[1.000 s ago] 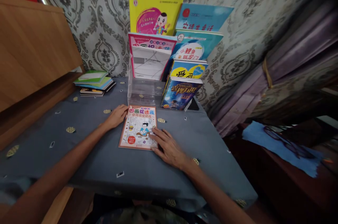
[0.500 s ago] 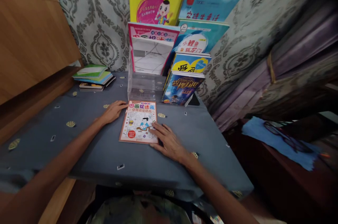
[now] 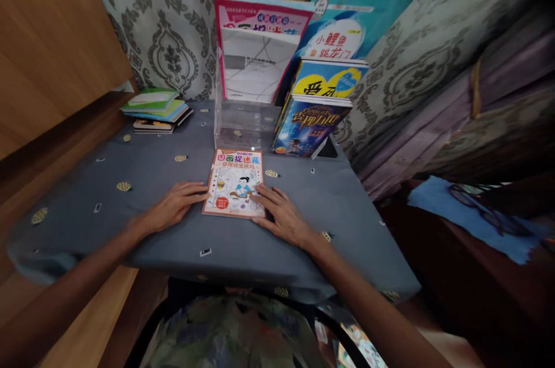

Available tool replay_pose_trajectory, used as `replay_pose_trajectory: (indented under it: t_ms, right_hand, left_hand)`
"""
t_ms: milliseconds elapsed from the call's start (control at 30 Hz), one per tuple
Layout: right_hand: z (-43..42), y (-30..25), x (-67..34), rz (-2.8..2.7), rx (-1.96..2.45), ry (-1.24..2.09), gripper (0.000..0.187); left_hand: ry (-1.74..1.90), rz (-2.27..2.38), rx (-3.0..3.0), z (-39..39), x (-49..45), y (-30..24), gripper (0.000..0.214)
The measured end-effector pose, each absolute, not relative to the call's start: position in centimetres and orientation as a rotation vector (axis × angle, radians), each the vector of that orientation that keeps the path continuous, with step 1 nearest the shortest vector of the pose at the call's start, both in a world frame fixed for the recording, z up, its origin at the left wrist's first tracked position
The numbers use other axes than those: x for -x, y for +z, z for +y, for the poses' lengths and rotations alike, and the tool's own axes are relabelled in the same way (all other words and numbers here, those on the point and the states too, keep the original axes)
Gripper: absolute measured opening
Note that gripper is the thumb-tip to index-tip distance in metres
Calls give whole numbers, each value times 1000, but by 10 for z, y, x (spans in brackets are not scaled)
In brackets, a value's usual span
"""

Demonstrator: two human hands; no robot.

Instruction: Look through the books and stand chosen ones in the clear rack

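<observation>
A picture book [image 3: 235,183] with an orange-red border and a cartoon figure on its cover lies flat before me. My left hand [image 3: 178,204] rests on the tablecloth at the book's left side, fingers stretched out, with the fingertips at its edge. On the other side, my right hand [image 3: 285,219] lies with fingers extended, their tips over the cover's right edge. Neither hand is wrapped around the book. Just behind it stands a clear acrylic book rack [image 3: 243,140] with a white-covered booklet [image 3: 255,64] in front of a pink book [image 3: 264,7].
To the rack's right, a dark blue book [image 3: 310,125] stands before a yellow-and-blue book [image 3: 332,78] and a teal book [image 3: 362,18]. A book stack [image 3: 156,111] sits at the back left by a wooden cabinet [image 3: 56,27]. Glasses [image 3: 489,212] rest on a blue cloth [image 3: 455,209] at right.
My left hand has slid down the book's left side, from near its top corner to about mid-height. The view has tilted downward. My right hand stays on the right edge.
</observation>
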State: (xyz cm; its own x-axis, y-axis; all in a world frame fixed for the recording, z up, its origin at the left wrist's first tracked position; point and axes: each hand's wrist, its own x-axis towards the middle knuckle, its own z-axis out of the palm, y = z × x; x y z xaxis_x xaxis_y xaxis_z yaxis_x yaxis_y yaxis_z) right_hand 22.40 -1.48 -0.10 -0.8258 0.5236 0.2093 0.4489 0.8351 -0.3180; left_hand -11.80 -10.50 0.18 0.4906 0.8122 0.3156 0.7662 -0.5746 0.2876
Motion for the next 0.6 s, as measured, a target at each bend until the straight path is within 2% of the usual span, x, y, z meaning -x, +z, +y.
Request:
replay_pose_trajectory:
  t_ms: [233, 600]
  right_hand:
    - [-14, -4, -224, -2724, 743, 362, 53]
    - [-15, -2, -223, -2706, 749, 385, 56]
  left_hand:
    - [549, 1373, -2658, -140, 113, 4, 47]
    - [386, 1152, -2820, -118, 77, 24, 50]
